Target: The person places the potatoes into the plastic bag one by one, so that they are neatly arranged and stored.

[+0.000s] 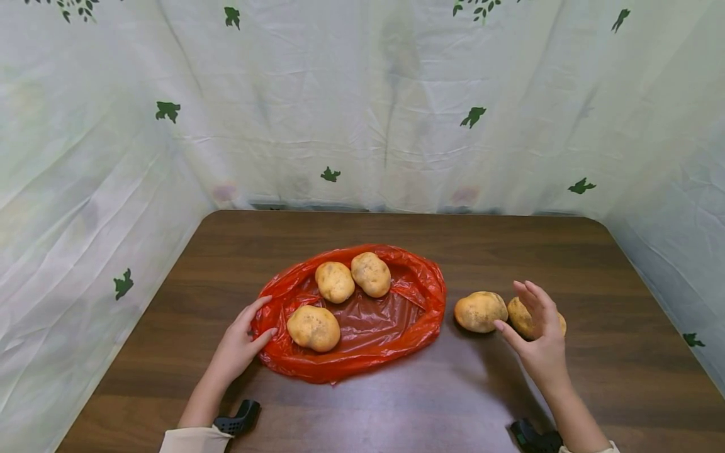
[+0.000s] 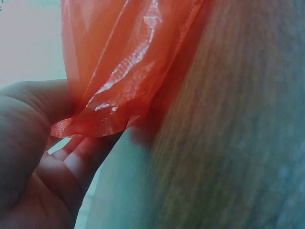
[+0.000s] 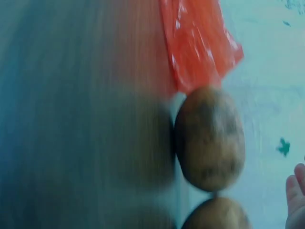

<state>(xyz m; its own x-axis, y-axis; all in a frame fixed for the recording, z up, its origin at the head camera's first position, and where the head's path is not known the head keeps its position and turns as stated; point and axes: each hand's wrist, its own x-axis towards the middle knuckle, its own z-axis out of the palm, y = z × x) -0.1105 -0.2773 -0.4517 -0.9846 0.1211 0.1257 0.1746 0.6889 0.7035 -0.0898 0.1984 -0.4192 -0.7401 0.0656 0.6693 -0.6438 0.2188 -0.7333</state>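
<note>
l hand [image 1: 240, 340] has the near-left rim of the red bag [image 1: 362, 371] pinched btwn thumb & fingers. r hand [image 1: 540, 343] is spread wide w/ nothing in it, thumb & fingers apart, over the 2 loose potatoes.

bag: thin, glossy, see-thru plastic, mouth open upward, sides crumpled into an oval wall, brown of the table showing thru its floor. sits mid-table. potatoes: pale yellow-tan, roundish, a bit lumpy, w/ small dark specks.

count: 1 bag, 5 potatoes tot. 3 inside: one front-left [image 1: 313, 328], nr l hand, + a pair side by side at the back [image 1: 370, 274]. 2 outside, rt of bag: one [image 1: 480, 312] nr the bag, the other [image 1: 521, 318] beside it, partly hidden behind r hand.

further out: 2 blk wrist devices [image 1: 240, 417], 2 cream sleeves [image 1: 195, 440], 1 brown wood-grain table [image 1: 272, 233], whitish curtain [image 1: 340, 94] w/ green leafy marks.
</note>
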